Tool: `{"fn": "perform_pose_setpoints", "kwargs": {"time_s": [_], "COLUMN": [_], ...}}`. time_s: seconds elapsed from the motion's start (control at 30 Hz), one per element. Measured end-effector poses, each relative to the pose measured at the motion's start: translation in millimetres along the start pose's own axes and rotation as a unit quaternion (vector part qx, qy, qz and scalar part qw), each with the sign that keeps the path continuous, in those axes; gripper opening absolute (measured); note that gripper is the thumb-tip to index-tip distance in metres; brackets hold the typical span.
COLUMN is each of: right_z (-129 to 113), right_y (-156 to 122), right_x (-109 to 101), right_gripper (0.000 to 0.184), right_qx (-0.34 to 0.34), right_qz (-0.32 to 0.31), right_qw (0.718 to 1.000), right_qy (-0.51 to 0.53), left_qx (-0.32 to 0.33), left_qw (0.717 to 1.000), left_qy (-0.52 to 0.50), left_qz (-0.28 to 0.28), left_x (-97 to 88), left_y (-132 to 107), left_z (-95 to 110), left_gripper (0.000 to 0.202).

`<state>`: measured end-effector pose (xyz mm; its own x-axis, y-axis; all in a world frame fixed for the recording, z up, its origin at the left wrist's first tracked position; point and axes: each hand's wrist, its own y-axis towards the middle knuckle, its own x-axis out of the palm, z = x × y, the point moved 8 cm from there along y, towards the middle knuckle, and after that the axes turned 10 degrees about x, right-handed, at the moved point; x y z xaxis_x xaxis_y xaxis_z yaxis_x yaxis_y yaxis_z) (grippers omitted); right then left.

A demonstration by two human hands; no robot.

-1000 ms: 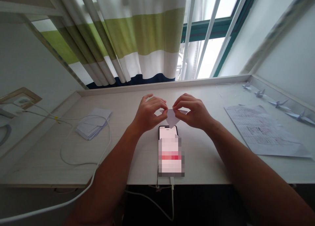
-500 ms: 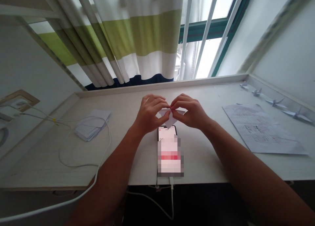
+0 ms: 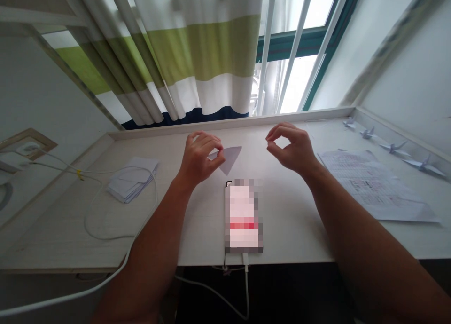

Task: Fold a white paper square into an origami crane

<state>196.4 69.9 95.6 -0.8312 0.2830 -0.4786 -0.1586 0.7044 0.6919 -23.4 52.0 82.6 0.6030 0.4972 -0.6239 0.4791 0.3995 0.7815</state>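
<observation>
My left hand pinches a small folded piece of white paper, a triangle shape held just above the desk. My right hand hovers to the right of it, apart from the paper, with thumb and forefinger curled toward each other and nothing between them. A phone lies flat on the desk just below the paper, a cable plugged into its near end.
A stack of white paper squares lies at the left under a looping white cable. A printed sheet lies at the right. Several folded paper cranes line the right ledge. Striped curtains and a window stand behind.
Both hands held the folded paper together above the phone. Now my right hand has let go and moved right, while my left hand has carried the paper a little left and further from me.
</observation>
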Motion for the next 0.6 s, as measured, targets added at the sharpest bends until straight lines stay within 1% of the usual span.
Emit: {"fn": "perform_pose_setpoints", "kwargs": {"time_s": [0.03, 0.07, 0.1, 0.17, 0.2, 0.23, 0.27, 0.33, 0.43, 0.5, 0.6], "right_z": [-0.6, -3.7, -9.1, -20.6, -25.2, -28.0, -29.4, -30.1, -27.6, -24.2, -17.8], "right_y": [0.3, -0.3, -2.0, -8.4, -11.9, -14.4, -15.6, -17.1, -16.1, -13.5, -8.9], "right_x": [-3.3, -0.7, 7.9, 30.1, 39.4, 45.0, 46.8, 48.4, 45.2, 40.4, 31.3], "right_gripper": [0.014, 0.011, 0.008, 0.01, 0.008, 0.007, 0.009, 0.012, 0.012, 0.012, 0.012], "right_qx": [0.0, -0.007, -0.022, -0.051, -0.063, -0.069, -0.07, -0.075, -0.073, -0.061, -0.038], "right_qz": [0.017, 0.011, -0.022, -0.1, -0.125, -0.132, -0.125, -0.126, -0.137, -0.133, -0.114], "right_qw": [1.0, 1.0, 0.999, 0.994, 0.99, 0.989, 0.99, 0.989, 0.988, 0.989, 0.992], "right_qy": [0.012, 0.019, 0.023, 0.019, 0.008, 0.0, -0.001, -0.001, 0.007, 0.015, 0.023], "left_qx": [0.001, 0.008, 0.02, 0.039, 0.044, 0.049, 0.054, 0.055, 0.056, 0.053, 0.033], "left_qw": [1.0, 1.0, 1.0, 0.998, 0.998, 0.997, 0.997, 0.997, 0.996, 0.997, 0.998], "left_qy": [0.002, 0.0, -0.006, -0.021, -0.028, -0.034, -0.038, -0.04, -0.038, -0.03, 0.0], "left_qz": [-0.005, -0.01, -0.019, -0.035, -0.038, -0.037, -0.039, -0.044, -0.054, -0.054, -0.048], "left_x": [0.1, 0.9, 3.3, 9.0, 11.0, 12.4, 13.6, 15.1, 14.7, 11.9, 5.3], "left_y": [0.0, 0.5, 1.5, 4.0, 5.3, 6.5, 7.5, 8.4, 7.7, 6.3, 2.8], "left_z": [-0.7, 1.2, 5.7, 17.4, 23.0, 28.2, 32.4, 36.0, 33.1, 26.5, 9.8], "left_gripper": [0.01, 0.009, 0.008, 0.007, 0.007, 0.007, 0.007, 0.008, 0.008, 0.009, 0.009]}}
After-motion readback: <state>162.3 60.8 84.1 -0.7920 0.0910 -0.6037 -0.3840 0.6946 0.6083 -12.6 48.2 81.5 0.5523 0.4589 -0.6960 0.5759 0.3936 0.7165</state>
